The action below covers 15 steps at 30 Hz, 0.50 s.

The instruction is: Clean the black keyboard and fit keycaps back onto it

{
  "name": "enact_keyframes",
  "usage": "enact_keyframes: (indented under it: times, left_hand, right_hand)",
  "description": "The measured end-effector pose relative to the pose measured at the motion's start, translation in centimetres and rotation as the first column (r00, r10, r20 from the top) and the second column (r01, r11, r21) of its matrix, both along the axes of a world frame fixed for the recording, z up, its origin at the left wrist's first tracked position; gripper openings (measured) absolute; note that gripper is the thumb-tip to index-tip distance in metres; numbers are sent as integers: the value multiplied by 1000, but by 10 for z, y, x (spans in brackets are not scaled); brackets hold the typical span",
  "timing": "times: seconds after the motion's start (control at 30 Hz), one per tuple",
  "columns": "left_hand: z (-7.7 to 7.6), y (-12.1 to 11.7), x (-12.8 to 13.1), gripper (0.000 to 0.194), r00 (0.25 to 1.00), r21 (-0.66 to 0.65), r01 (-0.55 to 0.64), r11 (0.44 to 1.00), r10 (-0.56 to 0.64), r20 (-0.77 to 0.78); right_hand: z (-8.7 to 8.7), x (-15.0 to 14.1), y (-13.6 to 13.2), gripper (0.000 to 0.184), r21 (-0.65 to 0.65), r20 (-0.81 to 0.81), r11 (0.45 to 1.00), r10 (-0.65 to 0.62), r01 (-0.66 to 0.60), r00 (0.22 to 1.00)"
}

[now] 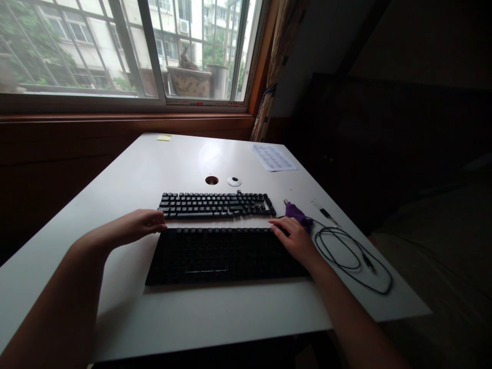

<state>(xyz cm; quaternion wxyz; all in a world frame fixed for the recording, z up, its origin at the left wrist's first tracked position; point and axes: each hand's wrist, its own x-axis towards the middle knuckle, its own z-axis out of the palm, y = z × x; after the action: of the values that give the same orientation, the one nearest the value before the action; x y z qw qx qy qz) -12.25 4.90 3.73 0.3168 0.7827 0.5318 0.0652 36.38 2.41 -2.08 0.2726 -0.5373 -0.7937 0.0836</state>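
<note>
A black keyboard (pixel 230 256) lies flat on the white table, with keycaps along its far row and the rest dark and bare-looking. Behind it, loose keycaps (pixel 200 205) are laid out in rows like a keyboard layout. My left hand (pixel 154 221) is closed by the far left corner of the keyboard, beside the keycap rows; whatever its fingertips hold is too small to make out. Over the far right part of the keyboard rests my right hand (pixel 295 237), fingers stretched out and thumb apart, at the end of the keycap row.
A purple cloth (pixel 298 214) and a coiled black cable (pixel 348 256) lie at the right. Near it is a small wire tool (pixel 325 212). Farther back are a white round cover (pixel 234 181), a table hole (pixel 211 180), a printed sheet (pixel 273 157) and a yellow note (pixel 164 138).
</note>
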Motion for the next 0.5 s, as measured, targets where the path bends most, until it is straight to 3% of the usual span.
enact_keyframes:
  times: [0.5]
  left_hand:
    - [-2, 2, -1, 32, 1000, 28, 6, 1000, -6, 21]
  right_hand:
    - [-1, 1, 1, 25, -6, -27, 1000, 17, -18, 999]
